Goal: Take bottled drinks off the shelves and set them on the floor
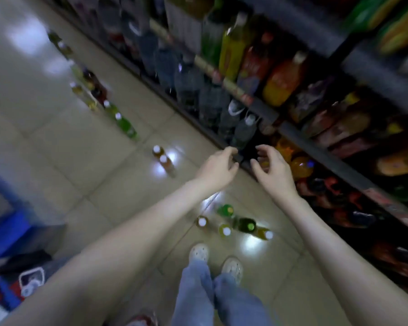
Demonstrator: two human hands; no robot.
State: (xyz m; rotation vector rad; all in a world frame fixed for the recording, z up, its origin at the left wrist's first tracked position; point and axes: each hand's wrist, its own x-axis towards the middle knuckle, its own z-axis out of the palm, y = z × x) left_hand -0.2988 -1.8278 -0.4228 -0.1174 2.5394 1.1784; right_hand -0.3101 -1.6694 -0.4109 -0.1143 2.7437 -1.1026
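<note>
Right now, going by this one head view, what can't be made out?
Head view only.
1. Labels on the shelf bottles: motion blur.
2. What the left hand and right hand reach toward: dark lower shelf.
3. Reddish item at the bottom edge: cut off by the frame.

Bottles (226, 230) stand upright on floor (57, 149) and shelves (266, 109).

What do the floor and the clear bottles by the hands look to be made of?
Floor: glazed ceramic tile, probably; beige squares with grout lines and mirror-like light glare. Clear bottles: likely transparent plastic with white caps; you see through them, though blur leaves glass possible.
</note>
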